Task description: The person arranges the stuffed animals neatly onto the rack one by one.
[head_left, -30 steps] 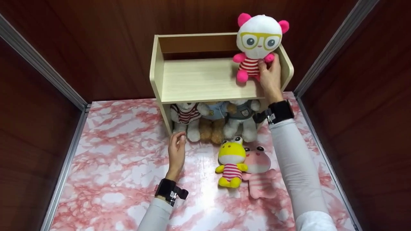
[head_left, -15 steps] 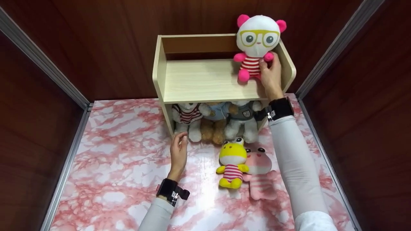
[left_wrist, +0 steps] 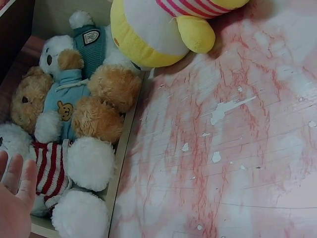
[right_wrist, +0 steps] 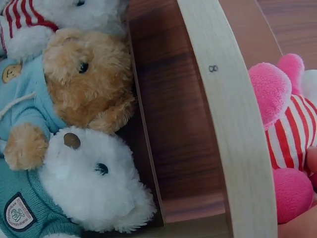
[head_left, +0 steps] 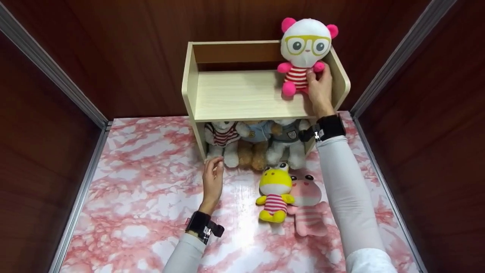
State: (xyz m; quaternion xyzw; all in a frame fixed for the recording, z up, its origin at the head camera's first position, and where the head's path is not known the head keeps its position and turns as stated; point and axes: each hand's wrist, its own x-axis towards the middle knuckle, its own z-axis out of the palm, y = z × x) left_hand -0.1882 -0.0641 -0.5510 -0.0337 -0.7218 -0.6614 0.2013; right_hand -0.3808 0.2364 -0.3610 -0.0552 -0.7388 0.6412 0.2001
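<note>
A white plush panda (head_left: 306, 53) with pink ears, printed yellow glasses and a red-striped body is on the upper shelf board, at its right end. My right hand (head_left: 321, 89) grips its side, thumb in front on the stripes. In the right wrist view, the pink limbs and striped body (right_wrist: 292, 134) show beyond the shelf's front edge. My left hand (head_left: 213, 180), fingers relaxed and holding nothing, hovers by the lower compartment's left front corner. Nearest to it is a white teddy bear (left_wrist: 89, 163) in a red-and-white striped top.
The pale wooden shelf unit (head_left: 235, 94) stands against the back wall. Its lower compartment also holds a brown bear (head_left: 252, 153) in blue and a white bear (head_left: 288, 134) in a grey-green sweater. A yellow frog plush (head_left: 275, 189) and a pink hippo plush (head_left: 308, 212) lie in front.
The head view has shifted slightly, moving the shelf a little rightward in it. My right hand keeps its grip on the panda at the same spot; my left hand has hardly moved.
</note>
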